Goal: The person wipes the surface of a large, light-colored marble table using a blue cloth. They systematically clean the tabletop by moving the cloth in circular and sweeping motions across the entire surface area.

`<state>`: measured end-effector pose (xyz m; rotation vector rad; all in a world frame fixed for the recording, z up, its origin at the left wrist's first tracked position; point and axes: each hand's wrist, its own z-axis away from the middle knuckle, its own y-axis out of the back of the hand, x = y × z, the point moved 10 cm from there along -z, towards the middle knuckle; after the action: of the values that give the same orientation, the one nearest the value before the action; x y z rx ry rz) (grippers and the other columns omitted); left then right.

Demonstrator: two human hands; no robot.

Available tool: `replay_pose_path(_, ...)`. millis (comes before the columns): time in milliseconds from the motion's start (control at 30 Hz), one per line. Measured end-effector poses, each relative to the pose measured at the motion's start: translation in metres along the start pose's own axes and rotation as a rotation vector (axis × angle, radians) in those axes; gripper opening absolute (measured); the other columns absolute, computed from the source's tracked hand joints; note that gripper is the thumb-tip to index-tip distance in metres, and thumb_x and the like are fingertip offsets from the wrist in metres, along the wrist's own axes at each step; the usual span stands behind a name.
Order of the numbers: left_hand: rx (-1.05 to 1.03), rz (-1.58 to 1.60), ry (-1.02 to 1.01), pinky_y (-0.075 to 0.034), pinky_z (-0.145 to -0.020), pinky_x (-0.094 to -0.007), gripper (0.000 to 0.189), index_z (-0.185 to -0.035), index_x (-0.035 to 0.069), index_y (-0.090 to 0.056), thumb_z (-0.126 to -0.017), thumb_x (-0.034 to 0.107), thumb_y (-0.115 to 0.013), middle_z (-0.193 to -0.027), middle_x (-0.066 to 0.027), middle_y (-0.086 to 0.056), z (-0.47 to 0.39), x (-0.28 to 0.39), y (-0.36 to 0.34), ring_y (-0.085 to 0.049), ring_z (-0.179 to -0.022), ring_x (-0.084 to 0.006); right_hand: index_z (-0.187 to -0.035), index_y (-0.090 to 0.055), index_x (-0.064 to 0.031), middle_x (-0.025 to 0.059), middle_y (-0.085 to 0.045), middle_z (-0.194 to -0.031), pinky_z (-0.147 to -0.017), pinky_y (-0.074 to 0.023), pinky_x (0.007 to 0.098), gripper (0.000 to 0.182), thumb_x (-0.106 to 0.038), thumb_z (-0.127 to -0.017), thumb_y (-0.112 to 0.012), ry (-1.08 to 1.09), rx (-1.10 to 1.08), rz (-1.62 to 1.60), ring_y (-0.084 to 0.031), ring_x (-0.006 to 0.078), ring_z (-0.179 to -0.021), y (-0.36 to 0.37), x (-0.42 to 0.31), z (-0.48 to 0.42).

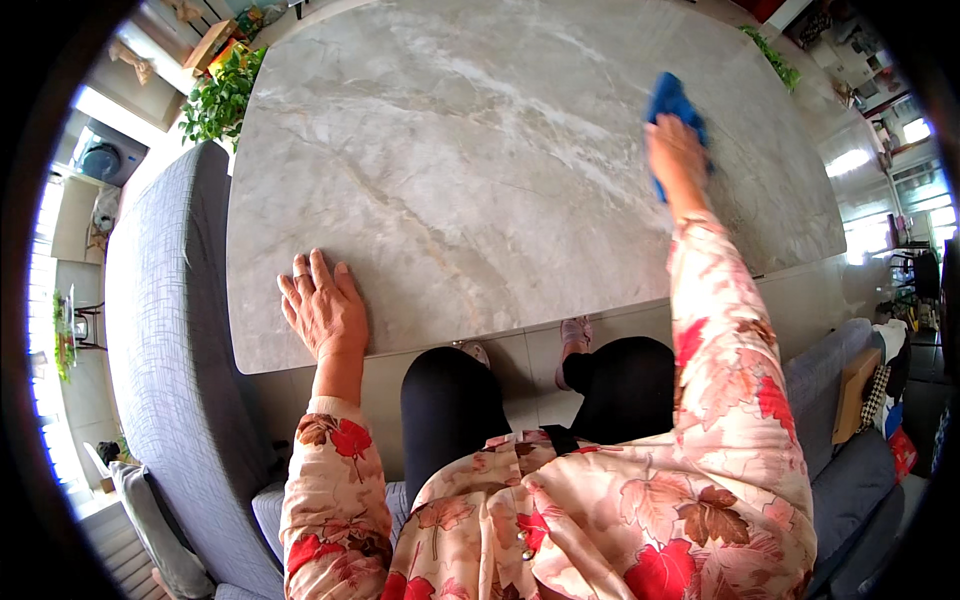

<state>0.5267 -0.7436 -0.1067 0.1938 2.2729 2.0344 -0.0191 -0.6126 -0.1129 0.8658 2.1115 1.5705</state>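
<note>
A grey marble-patterned tabletop (480,172) spreads out before me. On its right part my right hand (677,154) presses down on a blue cloth (670,94), which sticks out past the fingers and beside the palm. This hand is slightly blurred. My left hand (324,306) lies palm down near the table's left front corner, fingers spread, with a ring on one finger and nothing held.
A grey fabric sofa part (161,337) runs along the table's left side. Grey cushions (832,375) and a cardboard box (856,395) are at the right. Green potted plants (221,97) stand beyond the left edge. My knees are under the front edge.
</note>
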Motion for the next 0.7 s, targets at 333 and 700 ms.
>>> replay_pose_path(333,0.04,0.037,-0.021,-0.021,-0.117,-0.0451,0.05,-0.142,0.014,-0.047,-0.101,0.042,-0.037,-0.151,-0.0081,-0.04,-0.009,0.004,-0.005,-0.027,-0.143,-0.0361,-0.121,-0.063,-0.0145,0.0066,-0.058,-0.131,-0.108,-0.0332,0.0523,0.042,-0.041,-0.09,-0.055,0.593,0.26,-0.627,-0.05,0.0307,-0.123,0.074,-0.314,0.117)
replay_pose_path(700,0.008,0.038,0.018,-0.02,-0.118,-0.0438,0.051,-0.144,0.016,-0.044,-0.102,0.043,-0.034,-0.154,-0.0065,-0.037,-0.006,-0.002,-0.006,-0.026,-0.144,-0.0338,-0.141,-0.047,-0.0212,0.0034,-0.045,-0.148,-0.112,-0.0309,0.0446,0.051,-0.049,-0.1,-0.036,-0.1,-0.047,-0.061,-0.04,0.0265,-0.136,0.02,0.101,0.087)
